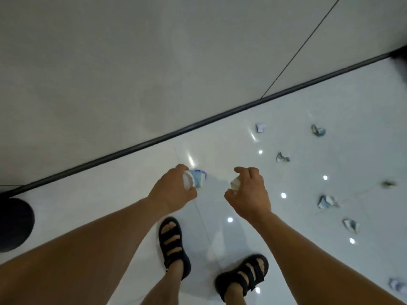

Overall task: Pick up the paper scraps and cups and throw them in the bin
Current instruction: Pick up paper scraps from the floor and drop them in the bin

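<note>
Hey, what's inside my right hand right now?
A crumpled whitish paper scrap shows between the thumb and curled fingers of the right hand. The back of the hand covers the rest, so whether more is held cannot be seen.

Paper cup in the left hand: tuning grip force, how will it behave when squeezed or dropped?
The paper cup, gripped by the left hand, looks thin-walled, so it is probably light and easily crushed. Being round, it may roll on the glossy floor.
</note>
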The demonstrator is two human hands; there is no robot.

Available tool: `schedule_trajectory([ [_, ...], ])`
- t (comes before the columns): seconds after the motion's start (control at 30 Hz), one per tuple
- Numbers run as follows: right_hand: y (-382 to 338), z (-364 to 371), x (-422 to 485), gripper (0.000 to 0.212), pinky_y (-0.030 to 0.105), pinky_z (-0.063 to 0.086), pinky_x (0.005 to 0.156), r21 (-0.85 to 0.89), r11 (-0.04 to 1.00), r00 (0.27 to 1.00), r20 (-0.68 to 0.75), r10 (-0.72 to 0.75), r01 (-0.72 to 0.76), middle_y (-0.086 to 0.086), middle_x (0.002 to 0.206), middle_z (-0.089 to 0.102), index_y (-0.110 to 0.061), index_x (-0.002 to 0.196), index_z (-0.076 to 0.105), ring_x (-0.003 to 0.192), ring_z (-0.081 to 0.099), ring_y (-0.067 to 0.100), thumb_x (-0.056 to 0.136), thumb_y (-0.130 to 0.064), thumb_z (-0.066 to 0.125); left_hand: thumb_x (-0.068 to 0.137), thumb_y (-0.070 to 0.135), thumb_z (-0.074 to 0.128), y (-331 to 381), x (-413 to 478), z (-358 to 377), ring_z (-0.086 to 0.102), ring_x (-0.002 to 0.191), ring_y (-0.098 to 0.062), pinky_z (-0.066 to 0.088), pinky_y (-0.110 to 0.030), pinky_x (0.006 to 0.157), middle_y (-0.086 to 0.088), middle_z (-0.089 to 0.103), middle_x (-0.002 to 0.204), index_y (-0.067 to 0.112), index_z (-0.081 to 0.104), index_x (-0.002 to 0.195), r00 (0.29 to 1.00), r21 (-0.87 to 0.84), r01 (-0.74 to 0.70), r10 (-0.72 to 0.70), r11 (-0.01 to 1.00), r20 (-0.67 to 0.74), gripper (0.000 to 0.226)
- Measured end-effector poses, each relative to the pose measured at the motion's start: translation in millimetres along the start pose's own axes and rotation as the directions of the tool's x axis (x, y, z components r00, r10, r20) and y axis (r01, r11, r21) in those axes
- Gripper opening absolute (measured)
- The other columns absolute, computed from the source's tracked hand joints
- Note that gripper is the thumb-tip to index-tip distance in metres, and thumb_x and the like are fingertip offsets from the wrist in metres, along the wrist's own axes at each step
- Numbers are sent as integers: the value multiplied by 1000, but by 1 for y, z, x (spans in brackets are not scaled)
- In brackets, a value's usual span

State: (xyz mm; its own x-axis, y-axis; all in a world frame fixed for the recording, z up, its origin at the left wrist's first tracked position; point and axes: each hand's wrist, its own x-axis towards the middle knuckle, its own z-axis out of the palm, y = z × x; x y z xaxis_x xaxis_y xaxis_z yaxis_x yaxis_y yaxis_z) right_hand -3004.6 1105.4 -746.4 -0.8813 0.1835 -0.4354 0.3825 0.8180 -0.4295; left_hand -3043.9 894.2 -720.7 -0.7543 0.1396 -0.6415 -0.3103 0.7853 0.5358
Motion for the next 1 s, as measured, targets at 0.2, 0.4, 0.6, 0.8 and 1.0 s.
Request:
schedule_trajectory([
  [0.2, -118, -109, -81, 66, 33, 47, 92, -147, 958, 967, 105, -233, 247, 2, 139, 36, -21, 142, 38, 122, 42, 22, 81, -29, 65, 77, 30, 73, 52, -114, -100, 50, 116, -24, 37, -24, 89, -6, 47, 133, 19, 42, 137, 984, -102, -5, -13, 995, -180, 68],
  [0.4, -194, -161, -178, 74, 36, 46, 97, -192, 861, 881, 170, -442, 470, 4, 141, 36, -21, 146, 33, 124, 40, 25, 80, -29, 67, 76, 30, 74, 41, -250, -138, 46, 125, -26, 37, -26, 91, -7, 38, 145, 21, 32, 146, 946, -171, 62, -112, 983, -304, 82],
  [0.6, -254, -182, -271, 75, 36, 44, 96, -239, 732, 770, 227, -596, 638, 5, 139, 36, -19, 146, 31, 125, 40, 26, 80, -31, 64, 74, 31, 73, 15, -378, -166, 52, 95, -20, 42, -25, 67, -3, 51, 120, 23, 42, 128, 886, -270, 49, -167, 962, -433, 63],
  [0.8, -329, -165, -352, 75, 34, 43, 97, -237, 614, 659, 263, -705, 753, 2, 139, 37, -20, 146, 32, 125, 41, 24, 79, -32, 64, 76, 30, 73, -49, -482, -209, 54, 98, -23, 48, -31, 73, -4, 52, 116, 21, 44, 125, 804, -347, 59, -251, 936, -539, 58],
  [1.0, -426, -117, -424, 76, 34, 41, 98, -228, 543, 588, 278, -759, 808, 1, 140, 36, -20, 146, 30, 126, 40, 23, 80, -31, 64, 76, 25, 74, -157, -570, -264, 52, 98, -20, 42, -30, 79, -5, 56, 120, 18, 48, 127, 725, -424, 68, -337, 903, -600, 58],
])
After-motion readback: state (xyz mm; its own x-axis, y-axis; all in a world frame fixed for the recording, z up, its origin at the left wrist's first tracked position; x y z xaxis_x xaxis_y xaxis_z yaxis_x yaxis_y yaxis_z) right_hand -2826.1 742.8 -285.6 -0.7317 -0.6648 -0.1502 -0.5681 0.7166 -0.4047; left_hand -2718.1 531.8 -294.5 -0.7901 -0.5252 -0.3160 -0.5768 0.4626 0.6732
